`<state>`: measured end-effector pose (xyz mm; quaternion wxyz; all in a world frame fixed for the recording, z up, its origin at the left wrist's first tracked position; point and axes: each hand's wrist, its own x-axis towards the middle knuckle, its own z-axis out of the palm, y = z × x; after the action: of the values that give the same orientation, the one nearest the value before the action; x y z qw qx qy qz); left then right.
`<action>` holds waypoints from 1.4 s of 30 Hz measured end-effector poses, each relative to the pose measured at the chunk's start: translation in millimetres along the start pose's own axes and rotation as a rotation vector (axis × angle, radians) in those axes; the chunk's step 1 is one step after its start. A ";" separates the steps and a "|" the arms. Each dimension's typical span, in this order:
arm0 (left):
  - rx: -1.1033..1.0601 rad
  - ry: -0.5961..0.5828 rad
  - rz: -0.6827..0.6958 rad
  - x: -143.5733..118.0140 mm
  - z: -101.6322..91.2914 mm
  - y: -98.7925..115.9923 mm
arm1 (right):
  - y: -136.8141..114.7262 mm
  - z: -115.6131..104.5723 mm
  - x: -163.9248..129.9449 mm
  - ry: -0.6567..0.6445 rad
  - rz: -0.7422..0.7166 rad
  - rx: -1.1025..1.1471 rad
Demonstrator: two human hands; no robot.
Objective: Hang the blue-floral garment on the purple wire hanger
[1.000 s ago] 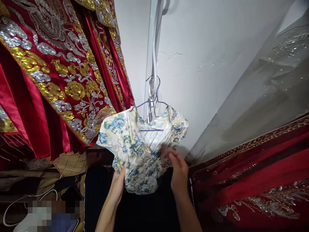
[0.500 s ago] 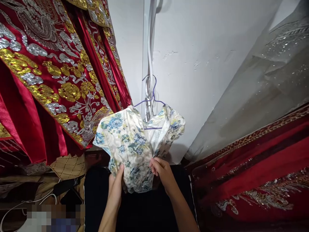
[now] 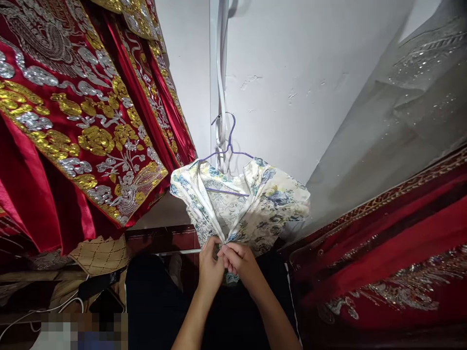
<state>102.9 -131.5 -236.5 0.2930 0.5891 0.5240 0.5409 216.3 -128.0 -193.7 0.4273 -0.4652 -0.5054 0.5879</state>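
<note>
Grip: left hand (image 3: 210, 262) meets right hand (image 3: 237, 259), both pinching blouse (image 3: 279, 197) front
Blouse: already on hanger (image 3: 229, 146) — open above the pinch, any fastening hidden

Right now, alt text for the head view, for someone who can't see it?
The left hand and right hand meet at the base of the V-neck of a floral top on a purple hanger, before a white wall. Red cloth with gold and silver decoration hangs at picture left; more red fabric at right.
</note>
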 end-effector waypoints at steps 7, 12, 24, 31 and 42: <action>-0.066 -0.045 0.013 -18.3 0.1 -1.8 | -38.3 -21.0 11.7 0.065 0.050 0.272; -0.063 -0.053 -0.077 -21.1 4.9 1.2 | -124.6 -28.8 50.3 0.033 -0.167 0.270; -0.218 -0.221 0.032 61.2 -34.6 49.6 | -152.4 -6.8 36.6 0.061 -0.432 0.138; 0.076 -0.091 0.580 126.6 -60.1 166.6 | -160.8 -6.1 37.6 0.073 -0.481 0.108; -0.366 0.675 0.272 129.0 -142.7 113.6 | -29.0 -7.2 30.9 0.241 -0.169 0.164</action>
<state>-15.1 -74.4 -55.6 0.1303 0.3804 0.4030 0.8222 218.1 -93.0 -168.9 0.5692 -0.4520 -0.4381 0.5290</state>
